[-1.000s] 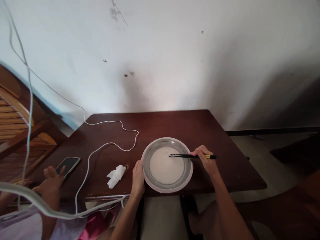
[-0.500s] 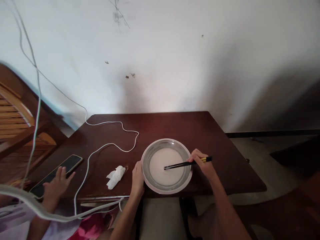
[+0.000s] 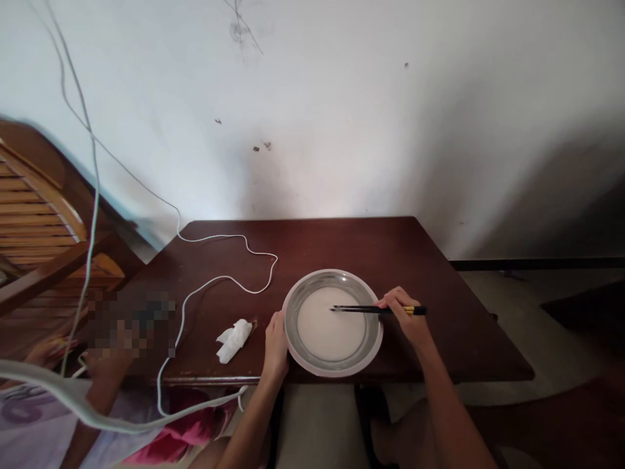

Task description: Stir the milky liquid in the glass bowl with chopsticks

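A round metal basin (image 3: pixel 374 348) with a pale rim stands near the table's front edge. It holds a milky white liquid (image 3: pixel 332 335). My left hand (image 3: pixel 276 342) is closed against the basin's left rim, its fingertips partly hidden beside the wall. In my right hand (image 3: pixel 401 314) is a pair of black chopsticks (image 3: pixel 361 309) with gold bands. Their tips point left and reach the liquid at about the middle of the basin. A crumpled white tissue (image 3: pixel 234 340) lies left of my left hand.
The dark wooden table (image 3: pixel 312 241) touches the wall. A white cable (image 3: pixel 215 280) winds across its left side, and a thicker one crosses low in front. At left, another person's arm (image 3: pixel 110 371) reaches onto the table, its hand blurred out. A wooden chair (image 3: pixel 39 208) stands behind.
The chopstick tips have moved up, toward the far side of the basin, and the sticks lie flatter. My left hand stays at the rim. The whole view has shifted slightly.
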A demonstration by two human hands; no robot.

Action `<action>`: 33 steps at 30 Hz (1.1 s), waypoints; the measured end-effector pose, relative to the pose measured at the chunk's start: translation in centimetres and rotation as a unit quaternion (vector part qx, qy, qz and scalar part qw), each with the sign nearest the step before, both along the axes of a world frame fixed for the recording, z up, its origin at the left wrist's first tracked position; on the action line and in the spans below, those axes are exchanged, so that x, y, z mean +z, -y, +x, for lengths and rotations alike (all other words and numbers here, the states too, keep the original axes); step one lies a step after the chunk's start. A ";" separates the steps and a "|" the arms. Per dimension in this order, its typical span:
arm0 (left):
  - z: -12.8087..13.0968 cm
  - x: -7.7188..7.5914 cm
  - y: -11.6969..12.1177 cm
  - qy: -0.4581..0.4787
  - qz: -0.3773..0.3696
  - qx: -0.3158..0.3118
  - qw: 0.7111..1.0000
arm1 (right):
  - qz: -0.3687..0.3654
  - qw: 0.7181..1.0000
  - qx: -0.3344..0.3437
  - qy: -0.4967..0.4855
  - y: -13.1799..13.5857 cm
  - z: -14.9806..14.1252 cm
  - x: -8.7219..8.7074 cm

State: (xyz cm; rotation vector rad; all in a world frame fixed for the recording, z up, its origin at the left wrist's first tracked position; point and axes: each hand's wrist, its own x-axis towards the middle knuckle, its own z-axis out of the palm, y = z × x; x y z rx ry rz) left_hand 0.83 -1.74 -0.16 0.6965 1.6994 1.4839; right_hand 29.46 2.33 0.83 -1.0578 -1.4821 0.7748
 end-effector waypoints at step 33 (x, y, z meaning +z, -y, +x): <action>0.1 0.8 0.1 0.012 -0.004 -0.023 1.000 | -0.018 0.999 0.050 -0.002 0.0 -0.1 0.3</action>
